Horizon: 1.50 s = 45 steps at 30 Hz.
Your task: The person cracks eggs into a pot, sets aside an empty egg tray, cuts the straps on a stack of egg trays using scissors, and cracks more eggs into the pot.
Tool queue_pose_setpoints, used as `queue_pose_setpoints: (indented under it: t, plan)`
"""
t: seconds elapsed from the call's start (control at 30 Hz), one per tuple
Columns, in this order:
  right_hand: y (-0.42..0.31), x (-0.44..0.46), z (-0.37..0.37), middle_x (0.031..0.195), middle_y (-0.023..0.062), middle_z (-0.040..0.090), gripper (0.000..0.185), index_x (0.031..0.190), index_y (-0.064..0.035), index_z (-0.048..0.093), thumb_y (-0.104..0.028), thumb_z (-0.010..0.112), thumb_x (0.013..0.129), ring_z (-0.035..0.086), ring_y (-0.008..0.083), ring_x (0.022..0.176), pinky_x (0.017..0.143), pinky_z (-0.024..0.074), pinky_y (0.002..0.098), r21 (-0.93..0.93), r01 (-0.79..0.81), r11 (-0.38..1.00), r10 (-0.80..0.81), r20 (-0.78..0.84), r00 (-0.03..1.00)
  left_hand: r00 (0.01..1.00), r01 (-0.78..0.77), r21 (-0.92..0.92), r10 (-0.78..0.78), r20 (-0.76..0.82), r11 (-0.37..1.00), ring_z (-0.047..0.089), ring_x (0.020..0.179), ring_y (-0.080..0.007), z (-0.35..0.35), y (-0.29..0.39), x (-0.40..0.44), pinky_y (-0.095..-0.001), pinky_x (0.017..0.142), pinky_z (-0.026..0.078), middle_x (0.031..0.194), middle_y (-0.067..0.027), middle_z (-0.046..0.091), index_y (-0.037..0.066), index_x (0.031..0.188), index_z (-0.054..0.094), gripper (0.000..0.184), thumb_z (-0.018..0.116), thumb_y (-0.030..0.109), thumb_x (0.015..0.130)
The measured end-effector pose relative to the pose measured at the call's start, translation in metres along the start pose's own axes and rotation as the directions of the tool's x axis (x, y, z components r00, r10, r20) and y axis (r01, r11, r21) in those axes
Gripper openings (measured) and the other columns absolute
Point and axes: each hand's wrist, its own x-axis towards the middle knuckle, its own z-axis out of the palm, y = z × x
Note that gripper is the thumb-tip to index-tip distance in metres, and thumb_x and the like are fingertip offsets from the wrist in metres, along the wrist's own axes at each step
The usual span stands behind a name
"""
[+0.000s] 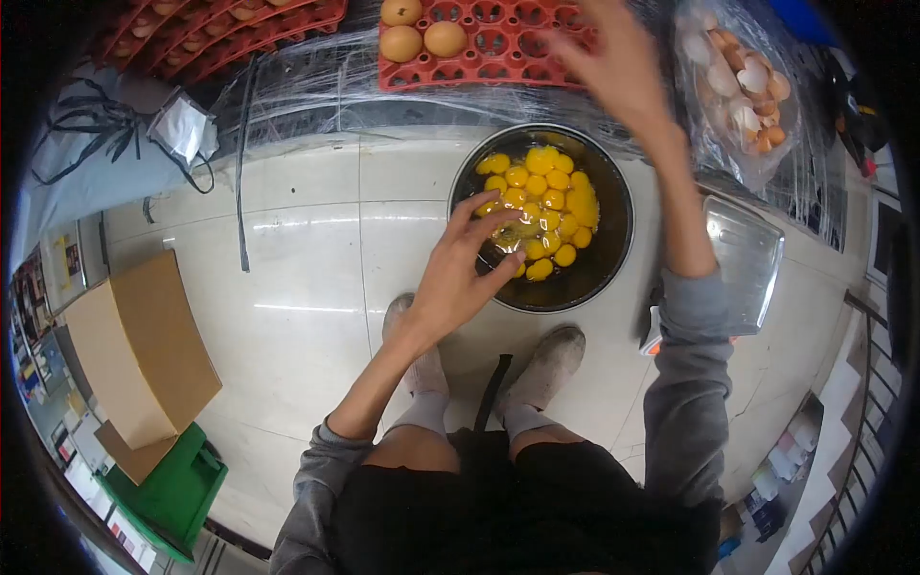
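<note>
My left hand (457,273) is over the near left side of a dark round bowl (613,251), its fingers apart and nothing visible between them. Many yellow egg yolks (551,198) lie in clear egg white inside the bowl. My right hand (621,77) reaches past the bowl to the right part of a red egg tray (410,79); motion smears its fingers, so their hold is unclear. At the tray's left end sit a few whole brown eggs (445,39). Right of that hand, a clear plastic bag (704,105) holds broken eggshells (754,77).
Stacked red trays of eggs (206,43) stand at the upper left. A metal-topped scale (743,254) is right of the bowl. On the left are a cardboard box (163,355) and a green bin (177,498). My shoes (546,364) are just below the bowl.
</note>
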Motion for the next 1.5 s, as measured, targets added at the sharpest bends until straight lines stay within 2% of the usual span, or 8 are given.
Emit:
queue_pose_setpoints:
  t: [0.1,0.33,0.47,0.7,0.8,0.9,1.07,1.5]
  plan:
    - [-0.022,0.024,0.058,0.108,0.0186,0.054,0.041,0.105,0.0012,0.055,-0.018,0.067,0.071,0.054,0.0341,0.1,0.085,0.0449,0.0421,0.044,0.245,0.969,-0.248,0.112,0.962,1.0,-0.02,0.005,0.02,0.001,1.0,0.05,0.112,-0.0359,-0.002,0.002,-0.005,-0.0406,0.091,0.043,0.132,-0.0156,0.04,0.005,0.117,0.055,0.039,0.063,0.018,0.08]
    - [-0.037,0.047,0.077,0.108,0.022,0.053,0.037,0.096,0.0047,0.057,-0.017,0.069,0.068,0.055,0.0372,0.097,0.082,0.0466,0.0424,-0.2,0.006,0.98,0.106,0.544,0.832,0.998,0.059,-0.045,-0.058,0.019,0.997,0.044,0.119,-0.0353,-0.011,0.005,-0.02,-0.0414,0.098,0.039,0.13,-0.0156,0.041,0.009,0.117,0.055,0.037,0.063,0.015,0.081]
    - [0.004,0.014,0.052,0.107,0.0082,0.06,0.039,0.11,-0.0066,0.055,-0.021,0.069,0.077,0.059,0.0195,0.097,0.084,0.0463,0.0317,0.177,0.068,0.982,-0.085,0.09,0.992,0.998,0.063,-0.069,-0.062,0.017,0.996,0.045,0.119,-0.0354,-0.011,-0.003,-0.024,-0.0418,0.098,0.039,0.131,-0.0153,0.041,0.009,0.116,0.055,0.037,0.064,0.015,0.081]
    - [0.089,-0.128,-0.011,0.109,0.0142,0.057,0.044,0.114,0.0022,0.048,-0.02,0.068,0.082,0.058,0.018,0.093,0.08,0.0471,0.0277,0.594,-0.412,0.691,0.613,-0.18,0.769,0.997,0.072,-0.024,-0.071,0.039,0.997,0.046,0.117,-0.0343,0.0,-0.003,-0.021,-0.0404,0.096,0.04,0.13,-0.015,0.042,0.008,0.115,0.056,0.037,0.065,0.015,0.08]
    - [0.097,-0.175,-0.013,0.109,0.0154,0.056,0.041,0.116,0.0016,0.048,-0.016,0.065,0.084,0.058,0.0206,0.096,0.081,0.046,0.0294,0.348,-0.56,0.752,0.659,-0.362,0.659,0.997,0.044,0.018,-0.045,0.069,0.999,0.047,0.115,-0.0335,0.011,-0.001,-0.019,-0.0392,0.092,0.043,0.13,-0.0147,0.042,0.007,0.114,0.057,0.036,0.066,0.014,0.079]
    - [0.114,-0.21,0.008,0.105,0.0179,0.056,0.042,0.119,0.0009,0.047,-0.015,0.064,0.084,0.057,0.0266,0.096,0.081,0.0454,0.0334,-0.036,-0.497,0.867,0.438,-0.419,0.795,0.993,0.051,-0.006,-0.05,0.108,0.999,0.05,0.112,-0.0321,0.022,0.001,-0.017,-0.0374,0.089,0.045,0.129,-0.0144,0.042,0.007,0.113,0.057,0.035,0.065,0.013,0.08]
    - [0.127,-0.23,0.027,0.108,0.0205,0.051,0.05,0.128,-0.0082,0.045,-0.014,0.063,0.081,0.053,0.0372,0.096,0.082,0.044,0.0431,-0.429,-0.412,0.804,0.415,-0.092,0.905,0.995,0.007,0.045,-0.012,0.1,0.999,0.056,0.101,-0.0263,0.027,0.001,-0.017,-0.0345,0.084,0.047,0.129,-0.0133,0.043,0.005,0.112,0.058,0.033,0.065,0.012,0.08]
    - [0.137,-0.257,0.039,0.114,0.0178,0.049,0.044,0.13,-0.0088,0.042,-0.013,0.051,0.087,0.049,0.0342,0.104,0.088,0.0405,0.0438,-0.384,-0.368,0.847,0.316,-0.193,0.929,0.998,0.055,0.007,-0.055,-0.02,0.998,0.057,0.097,-0.0204,0.013,0.002,-0.014,-0.0308,0.083,0.046,0.128,-0.0101,0.047,0.006,0.113,0.059,0.033,0.064,0.01,0.081]
